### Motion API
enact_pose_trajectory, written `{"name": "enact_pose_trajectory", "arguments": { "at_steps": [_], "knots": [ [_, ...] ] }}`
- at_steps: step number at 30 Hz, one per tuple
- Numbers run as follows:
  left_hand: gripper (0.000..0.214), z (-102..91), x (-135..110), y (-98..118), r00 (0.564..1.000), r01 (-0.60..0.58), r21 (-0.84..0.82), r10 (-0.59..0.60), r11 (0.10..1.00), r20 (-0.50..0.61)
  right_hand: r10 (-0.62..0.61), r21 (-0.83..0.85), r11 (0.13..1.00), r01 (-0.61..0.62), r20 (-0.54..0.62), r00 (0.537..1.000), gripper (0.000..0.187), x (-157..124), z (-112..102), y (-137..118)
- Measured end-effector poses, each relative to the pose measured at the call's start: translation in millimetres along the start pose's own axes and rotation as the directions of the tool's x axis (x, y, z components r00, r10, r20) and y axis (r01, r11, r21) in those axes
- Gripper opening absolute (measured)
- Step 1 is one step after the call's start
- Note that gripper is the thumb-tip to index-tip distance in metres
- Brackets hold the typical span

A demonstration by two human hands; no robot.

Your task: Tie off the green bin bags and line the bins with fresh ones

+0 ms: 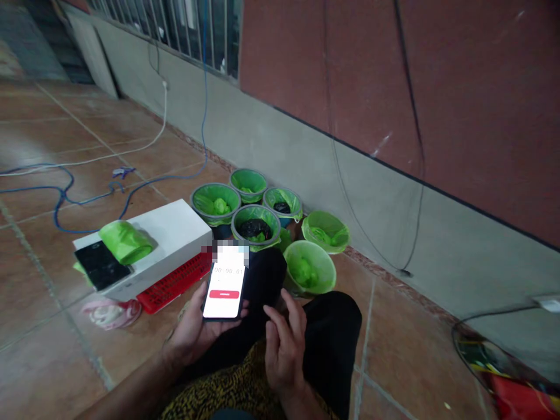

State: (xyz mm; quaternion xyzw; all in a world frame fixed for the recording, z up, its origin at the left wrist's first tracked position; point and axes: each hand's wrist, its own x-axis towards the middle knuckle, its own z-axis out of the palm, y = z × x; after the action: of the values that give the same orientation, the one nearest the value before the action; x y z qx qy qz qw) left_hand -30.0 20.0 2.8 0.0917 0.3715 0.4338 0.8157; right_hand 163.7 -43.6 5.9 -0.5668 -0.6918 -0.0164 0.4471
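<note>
My left hand (192,332) is closed around a smartphone (225,286) held upright over my knees; its lit screen shows a timer and a red button. My right hand (284,344) hovers just right of the phone with fingers loosely spread and holds nothing. Both hands are above my black trousers (328,338). In front of my knees stand several small pots lined with green plastic bags (256,224), clustered against the wall.
A white box (175,233) lies on the tiled floor at left with a roll of green bags (126,242) and a black pack (101,265) on it. A red grille-like item (175,283) lies beside it. Blue and white cables (65,192) trail across the floor. Grey wall behind.
</note>
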Motion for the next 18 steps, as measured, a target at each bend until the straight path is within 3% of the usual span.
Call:
{"name": "enact_pose_trajectory", "arguments": {
  "at_steps": [4,7,12,18],
  "knots": [
    [0.063,-18.8,20,37,0.988,-0.157,-0.073,0.157,0.985,-0.016,-0.009,0.033,0.999,0.009,-0.002,1.0,0.029,8,9,7],
    [0.062,-33.7,41,62,0.974,-0.223,-0.111,0.216,0.968,-0.076,-0.039,0.114,0.993,0.029,0.08,0.996,0.027,22,28,3],
    [0.063,-54.8,83,90,0.964,-0.239,-0.252,0.2,0.938,-0.173,-0.024,0.268,0.961,-0.074,0.347,0.938,0.026,57,84,-12],
    [0.062,-73.7,126,111,0.962,-0.205,-0.347,0.123,0.915,-0.245,0.081,0.271,0.938,-0.214,0.428,0.9,0.024,91,159,-17]
  ]
}}
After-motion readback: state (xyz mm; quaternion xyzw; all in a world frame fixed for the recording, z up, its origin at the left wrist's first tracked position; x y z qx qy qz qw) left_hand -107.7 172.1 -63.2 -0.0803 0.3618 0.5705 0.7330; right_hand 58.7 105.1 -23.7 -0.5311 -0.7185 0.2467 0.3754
